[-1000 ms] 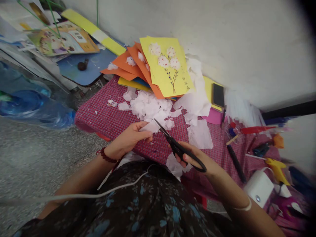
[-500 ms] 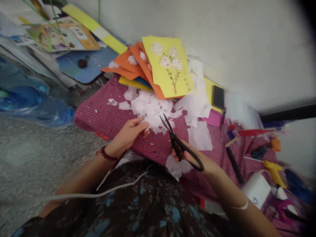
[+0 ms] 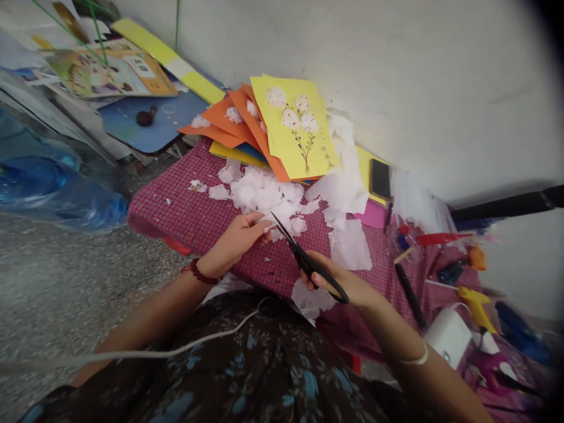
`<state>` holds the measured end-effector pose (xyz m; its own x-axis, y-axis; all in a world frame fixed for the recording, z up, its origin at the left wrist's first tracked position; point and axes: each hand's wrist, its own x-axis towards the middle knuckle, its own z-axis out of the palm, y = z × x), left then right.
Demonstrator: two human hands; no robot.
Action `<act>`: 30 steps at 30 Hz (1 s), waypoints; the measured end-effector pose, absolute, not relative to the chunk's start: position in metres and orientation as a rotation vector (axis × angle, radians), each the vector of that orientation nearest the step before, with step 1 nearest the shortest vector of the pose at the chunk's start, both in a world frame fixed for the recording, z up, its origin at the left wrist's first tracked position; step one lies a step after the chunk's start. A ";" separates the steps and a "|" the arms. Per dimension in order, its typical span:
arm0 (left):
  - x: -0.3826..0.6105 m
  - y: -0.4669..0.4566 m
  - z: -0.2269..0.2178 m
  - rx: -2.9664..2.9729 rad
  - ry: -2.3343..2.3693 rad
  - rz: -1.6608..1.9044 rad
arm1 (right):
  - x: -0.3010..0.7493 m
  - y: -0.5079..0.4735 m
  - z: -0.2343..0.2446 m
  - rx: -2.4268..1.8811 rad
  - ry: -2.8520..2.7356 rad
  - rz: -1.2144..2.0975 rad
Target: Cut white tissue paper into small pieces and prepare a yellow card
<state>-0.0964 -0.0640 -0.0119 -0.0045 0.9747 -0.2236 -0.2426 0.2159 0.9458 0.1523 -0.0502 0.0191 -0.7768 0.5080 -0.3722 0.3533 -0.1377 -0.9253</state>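
Observation:
Between thumb and fingers, my left hand [image 3: 244, 238] pinches a piece of thin white paper at the near side of a heap of torn white paper bits [image 3: 264, 192]. My right hand [image 3: 335, 276] is closed round the handles of black scissors [image 3: 304, 255]. Their blades look closed or nearly so, and the tips point at the paper by my left fingertips. Whether the blades touch that paper I cannot tell. Larger white paper sheets [image 3: 350, 244] lie to the right of the heap. Another white piece [image 3: 311, 299] rests at the table's front edge.
A yellow card with white paper flowers [image 3: 295, 138] leans over orange cards [image 3: 251, 138] behind the heap. On the checked tablecloth [image 3: 171, 200] at right are a phone [image 3: 379, 178], a black marker [image 3: 409, 294] and a yellow glue gun [image 3: 478, 305]. A white cable [image 3: 185, 351] crosses my lap.
The scissors have swung toward my left fingertips, and their blades, apart before, have come together. My right hand has moved left and turned. My left hand still pinches paper.

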 end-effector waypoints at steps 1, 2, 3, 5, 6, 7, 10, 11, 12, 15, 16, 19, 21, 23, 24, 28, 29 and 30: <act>-0.096 -0.063 -0.012 0.855 1.145 1.171 | 0.149 -0.050 0.020 -1.017 -1.993 2.027; -0.095 -0.061 -0.012 0.850 1.140 1.169 | 0.147 -0.049 0.020 -1.037 -1.996 1.994; -0.094 -0.059 -0.012 0.840 1.137 1.166 | 0.145 -0.049 0.020 -1.063 -1.986 1.970; -0.093 -0.055 -0.012 0.825 1.133 1.167 | 0.143 -0.047 0.019 -1.138 -1.924 1.959; -0.092 -0.053 -0.012 0.822 1.131 1.167 | 0.143 -0.047 0.019 -1.179 -1.889 1.965; -0.092 -0.051 -0.013 0.818 1.130 1.169 | 0.143 -0.046 0.018 -1.212 -1.860 1.973; -0.091 -0.047 -0.013 0.796 1.122 1.175 | 0.144 -0.044 0.016 -1.215 -1.843 1.976; -0.092 -0.047 -0.014 0.781 1.117 1.175 | 0.146 -0.043 0.016 -1.184 -1.855 1.974; -0.093 -0.047 -0.014 0.765 1.107 1.172 | 0.147 -0.042 0.015 -1.146 -1.867 1.979; -0.097 -0.049 -0.016 0.715 1.062 1.168 | 0.153 -0.041 0.009 -1.027 -1.850 2.035; -0.100 -0.049 -0.016 0.701 1.056 1.173 | 0.156 -0.041 0.006 -0.995 -1.814 2.068; -0.106 -0.051 -0.018 0.688 1.098 1.205 | 0.162 -0.043 0.000 -0.939 -1.636 2.191; -0.110 -0.052 -0.019 0.710 1.129 1.236 | 0.163 -0.045 -0.002 -0.931 -1.501 2.272; -0.114 -0.052 -0.019 0.759 1.168 1.269 | 0.164 -0.047 -0.001 -0.926 -1.395 2.327; -0.115 -0.052 -0.018 0.814 1.208 1.283 | 0.164 -0.048 0.000 -0.923 -1.357 2.342; -0.116 -0.053 -0.010 1.339 1.547 1.353 | 0.168 -0.052 0.003 -0.900 -1.304 2.363; -0.114 -0.053 -0.007 1.481 1.616 1.356 | 0.170 -0.053 0.003 -0.890 -1.311 2.363; -0.111 -0.053 -0.004 1.589 1.655 1.344 | 0.172 -0.055 0.002 -0.882 -1.325 2.361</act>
<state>-0.1110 -0.0534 -0.0042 -0.2123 0.9359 0.2810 0.4667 -0.1556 0.8706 0.1716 -0.0546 0.0018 -0.7694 0.5224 -0.3675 0.0414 -0.5334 -0.8448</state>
